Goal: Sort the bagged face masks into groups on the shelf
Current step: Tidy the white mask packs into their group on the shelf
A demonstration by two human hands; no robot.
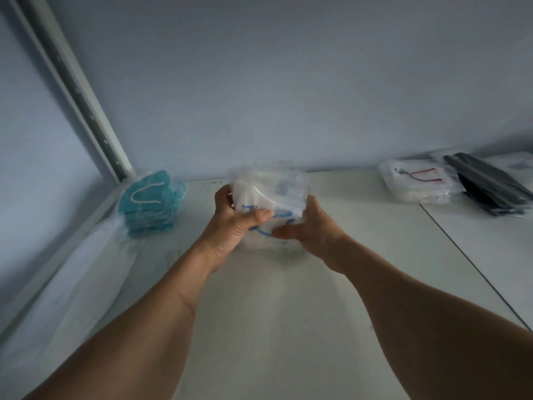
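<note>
Pale blue-grey wall (288, 82), white shelf surface (274, 313) with a seam, perforated metal upright (86, 111) at left

Head view, forward-down, near the shelf (288, 313)

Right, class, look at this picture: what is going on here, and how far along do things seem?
A person is sorting bagged face masks on a white shelf. Both the left hand and the right hand grip a stack of white masks with blue loops at the middle of the shelf. A teal pile sits in the left corner; a white pile with red loops and a black pile lie at the right.
</note>
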